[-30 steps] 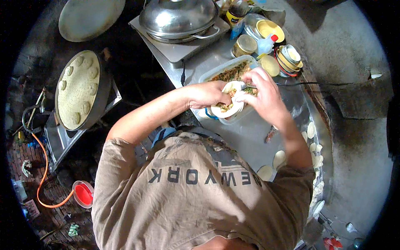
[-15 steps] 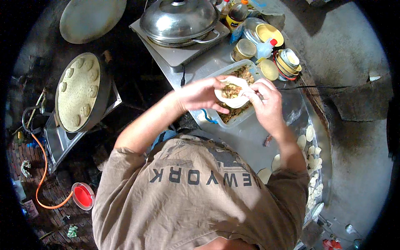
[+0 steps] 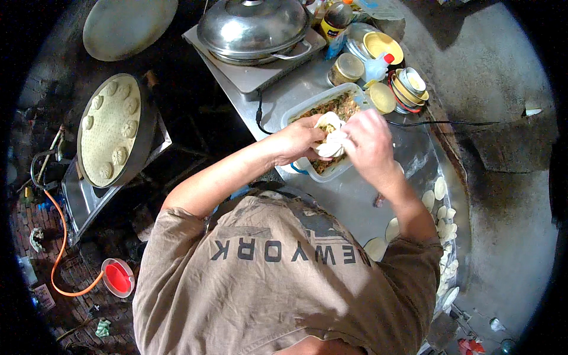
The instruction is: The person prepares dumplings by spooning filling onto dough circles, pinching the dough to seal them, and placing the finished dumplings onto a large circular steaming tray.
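A round dough wrapper with minced filling, a half-pleated bun (image 3: 332, 148), is held up above a clear plastic tub (image 3: 340, 174) of chopped filling. My left hand (image 3: 300, 141) cups the bun from the left, thumb by the filling. At its right edge my right hand (image 3: 368, 139) pinches the dough; its fingers are partly smeared by motion. Folds gather on the bun's right and lower side, while some filling still shows at the top. Past my right forearm, flat dough rounds (image 3: 439, 188) and several small dough pieces (image 3: 445, 228) lie along the table.
Far left, a round steamer (image 3: 112, 142) holds several pleated buns. A lidded steel wok (image 3: 253, 29) stands on a cooktop (image 3: 254, 77) ahead. Beyond the tub are a jar (image 3: 346, 69), a dark bottle (image 3: 336, 23) and stacked bowls (image 3: 408, 90). A black cord (image 3: 438, 123) crosses the table rightward.
The dough's open round has drawn in and bunched into folds, covering more of the filling. My right hand has shifted slightly and turned over the edge; my left hand has closed in around it.
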A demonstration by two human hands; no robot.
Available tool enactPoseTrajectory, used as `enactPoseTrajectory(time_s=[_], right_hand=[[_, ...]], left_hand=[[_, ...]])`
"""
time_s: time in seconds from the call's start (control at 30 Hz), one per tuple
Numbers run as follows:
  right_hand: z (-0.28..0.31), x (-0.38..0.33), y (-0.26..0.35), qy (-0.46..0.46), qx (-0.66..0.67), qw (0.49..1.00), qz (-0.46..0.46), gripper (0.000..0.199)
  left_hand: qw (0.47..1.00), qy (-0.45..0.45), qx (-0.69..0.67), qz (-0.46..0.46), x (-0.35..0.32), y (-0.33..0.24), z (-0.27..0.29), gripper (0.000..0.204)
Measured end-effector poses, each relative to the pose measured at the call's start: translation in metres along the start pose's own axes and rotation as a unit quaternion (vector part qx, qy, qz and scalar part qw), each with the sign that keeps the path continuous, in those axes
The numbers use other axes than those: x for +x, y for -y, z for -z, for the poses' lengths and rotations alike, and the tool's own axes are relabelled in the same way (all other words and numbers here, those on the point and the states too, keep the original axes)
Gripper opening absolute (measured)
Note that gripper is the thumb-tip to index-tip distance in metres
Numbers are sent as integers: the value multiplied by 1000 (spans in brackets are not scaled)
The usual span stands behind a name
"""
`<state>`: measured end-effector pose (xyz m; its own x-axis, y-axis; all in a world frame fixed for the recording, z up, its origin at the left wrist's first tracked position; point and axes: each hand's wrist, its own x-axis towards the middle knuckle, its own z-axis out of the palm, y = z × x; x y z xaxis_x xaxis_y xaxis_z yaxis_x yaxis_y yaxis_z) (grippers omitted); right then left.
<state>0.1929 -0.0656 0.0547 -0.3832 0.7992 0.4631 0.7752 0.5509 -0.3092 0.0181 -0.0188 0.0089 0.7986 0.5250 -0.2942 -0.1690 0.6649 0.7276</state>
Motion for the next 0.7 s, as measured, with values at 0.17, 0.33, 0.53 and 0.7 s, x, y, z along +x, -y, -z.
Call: enactPoseTrajectory(time_s=[0.17, 0.33, 0.53, 0.7], right_hand=[[7, 7, -5, 67, -2, 998, -1, 10], [19, 17, -2, 57, 40, 997, -32, 16], [13, 5, 6, -42, 96, 990, -93, 13], [-16, -7, 5, -44, 66, 988, -135, 14]], left_hand=[[996, 28, 80, 8, 10, 0, 10, 34], [991, 60, 113, 29, 5, -19, 2, 37], [990, 42, -123, 47, 4, -17, 19, 68], [975, -69, -208, -41, 30, 47, 16, 30]])
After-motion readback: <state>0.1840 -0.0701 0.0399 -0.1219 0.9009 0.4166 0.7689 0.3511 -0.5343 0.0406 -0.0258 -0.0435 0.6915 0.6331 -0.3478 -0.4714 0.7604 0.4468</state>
